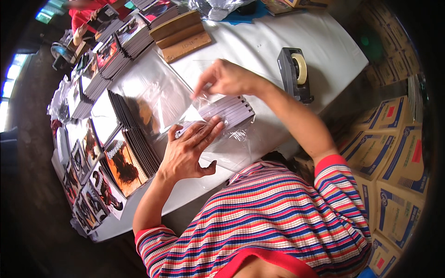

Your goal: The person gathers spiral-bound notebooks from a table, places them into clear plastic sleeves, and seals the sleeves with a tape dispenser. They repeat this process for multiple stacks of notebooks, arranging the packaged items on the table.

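In the head view, the left hand (pixel 187 150) lies flat, fingers spread, pressing a clear plastic bag (pixel 232 134) onto the white counter (pixel 259 51). The right hand (pixel 222 78) pinches the bag's upper edge above a small stack of booklets (pixel 229 110) inside it. A tape dispenser (pixel 294 74) stands just right.

Glossy clear plastic sleeve (pixel 222 134) over paper booklets (pixel 229 110), matt white table (pixel 259 46)

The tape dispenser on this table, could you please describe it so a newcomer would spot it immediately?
On the white table, look beyond the right hand toward the far edge. The tape dispenser stands alone there: a dark block carrying a pale roll, unlike the flat printed booklets.
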`<state>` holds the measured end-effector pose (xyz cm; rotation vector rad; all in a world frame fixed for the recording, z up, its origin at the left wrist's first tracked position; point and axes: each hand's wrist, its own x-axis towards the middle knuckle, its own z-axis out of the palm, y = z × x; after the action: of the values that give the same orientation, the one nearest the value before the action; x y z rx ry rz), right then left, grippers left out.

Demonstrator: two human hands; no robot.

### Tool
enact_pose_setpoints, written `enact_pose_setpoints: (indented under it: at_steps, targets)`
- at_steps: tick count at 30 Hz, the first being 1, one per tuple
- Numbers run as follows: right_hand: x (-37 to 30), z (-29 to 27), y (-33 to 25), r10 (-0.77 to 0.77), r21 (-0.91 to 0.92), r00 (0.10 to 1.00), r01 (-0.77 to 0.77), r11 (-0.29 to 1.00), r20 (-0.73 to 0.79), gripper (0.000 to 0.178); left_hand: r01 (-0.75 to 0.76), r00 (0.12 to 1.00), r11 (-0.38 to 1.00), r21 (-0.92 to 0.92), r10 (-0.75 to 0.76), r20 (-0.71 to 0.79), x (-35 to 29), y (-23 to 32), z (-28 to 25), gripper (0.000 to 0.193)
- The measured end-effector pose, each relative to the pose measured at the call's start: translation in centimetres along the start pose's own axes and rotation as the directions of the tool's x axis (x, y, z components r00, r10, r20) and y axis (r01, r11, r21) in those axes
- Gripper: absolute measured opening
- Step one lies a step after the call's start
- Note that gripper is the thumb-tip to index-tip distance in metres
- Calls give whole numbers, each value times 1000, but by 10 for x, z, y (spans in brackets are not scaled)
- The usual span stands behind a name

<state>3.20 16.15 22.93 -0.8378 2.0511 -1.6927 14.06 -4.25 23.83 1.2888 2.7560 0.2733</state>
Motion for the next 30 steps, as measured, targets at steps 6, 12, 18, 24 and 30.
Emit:
enact_pose_setpoints:
  at_steps: [6, 12, 18, 24, 30]
  targets:
    - [-28, -45, -13, -101, 199, 735, 310, 930, -671, 20, -14, 998, 1000, 15, 13, 55, 2, -8, -1, 89]
    - [-226, -96, 103, 84, -139, 289, -672, 728, -954, 36, 39, 983, 999, 2, -38, 182, 18, -7, -13, 100]
    - [-234, -80, 114, 719, 437, 305, -627, 645, -624, 36, 62, 979, 996, 58, -72, 190, 15, -5, -15, 108]
    - [-268, -53, 133, 468, 302, 372, -422, 855, -802, 24, 74, 979, 995, 69, -86, 186, 13, -4, -14, 110]
    - [-223, -13, 40, 130, -261, 364, -836, 483, -922, 23, 62, 981, 997, 53, -71, 179, 6, -2, -12, 111]
